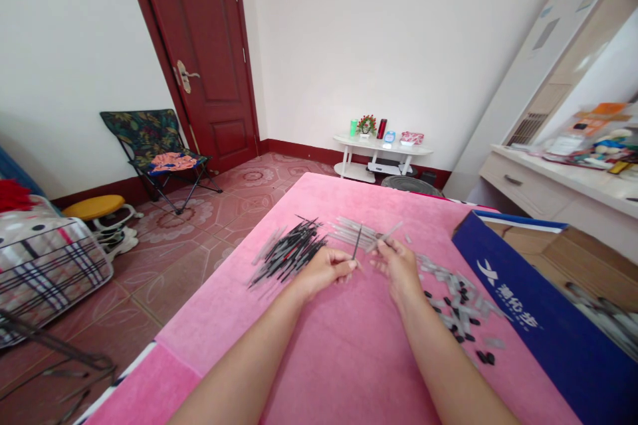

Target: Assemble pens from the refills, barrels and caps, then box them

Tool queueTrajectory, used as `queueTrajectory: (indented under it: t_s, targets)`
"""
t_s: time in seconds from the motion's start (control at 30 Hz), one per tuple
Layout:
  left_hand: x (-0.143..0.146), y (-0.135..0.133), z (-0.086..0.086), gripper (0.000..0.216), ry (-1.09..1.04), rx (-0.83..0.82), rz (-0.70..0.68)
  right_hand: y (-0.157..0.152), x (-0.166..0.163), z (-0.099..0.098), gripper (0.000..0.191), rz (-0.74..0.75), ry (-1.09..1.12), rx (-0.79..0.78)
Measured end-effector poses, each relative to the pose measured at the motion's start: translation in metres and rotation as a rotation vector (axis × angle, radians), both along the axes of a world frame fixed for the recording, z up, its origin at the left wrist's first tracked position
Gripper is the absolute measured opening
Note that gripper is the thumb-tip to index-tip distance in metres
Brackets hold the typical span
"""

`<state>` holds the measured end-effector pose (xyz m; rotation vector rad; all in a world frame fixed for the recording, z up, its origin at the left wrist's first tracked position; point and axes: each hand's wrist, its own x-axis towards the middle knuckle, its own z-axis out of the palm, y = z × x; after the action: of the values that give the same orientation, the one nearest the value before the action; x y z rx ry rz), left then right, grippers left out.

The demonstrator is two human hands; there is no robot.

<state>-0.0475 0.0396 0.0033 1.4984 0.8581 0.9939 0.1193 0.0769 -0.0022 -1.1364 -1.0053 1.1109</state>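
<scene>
Closest to where I'm standing, two bare forearms reach across the pink-covered worktop (343,378), the right one passing just beside a scatter of black caps (490,358) and short clear pieces (494,343); a careless drag of that arm could push them about or mix them further. To the right of these stands an open blue box (528,365), with more pale pieces (601,319) in it, and a knock from an elbow might shift it. Farther up, the left hand (326,270) pinches a slim dark stick (357,242) by its lower end, tip up, while the right hand (399,264) has a pale, see-through stick (393,231) slanted between its fingers, the two sticks near each other. Such thin things could slip or twist if the pinch loosens, and I'd guess they would miss each other if brought together off line. Left of the hands lies a loose heap of dark sticks (294,252), which a bump from the left wrist could set rolling; past the fingers, pale sticks (343,232) lie roughly side by side, easily spread by a stray knuckle
</scene>
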Motion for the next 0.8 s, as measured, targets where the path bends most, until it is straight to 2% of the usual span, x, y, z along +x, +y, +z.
queueTrajectory:
  t_s: [0.1, 0.27, 0.43, 0.7, 0.8]
  targets:
    - [0.003, -0.005, 0.002, 0.034, 0.074, 0.001, -0.080, 0.004, 0.015, 0.008, 0.015, -0.049, 0.396, -0.085]
    - [0.005, -0.008, 0.002, 0.037, 0.137, -0.004, -0.113, 0.009, 0.033, 0.015, 0.009, -0.095, 0.567, -0.113]
    - [0.005, -0.009, 0.002, 0.038, 0.154, -0.020, -0.117, 0.007, 0.034, 0.018, 0.009, -0.072, 0.588, -0.112]
    - [0.004, -0.011, 0.003, 0.039, 0.137, -0.056, -0.135, 0.001, 0.031, 0.023, 0.014, 0.049, 0.475, -0.125]
    - [0.004, -0.011, 0.003, 0.040, 0.124, -0.084, -0.112, 0.000, 0.033, 0.023, 0.014, 0.048, 0.434, -0.127]
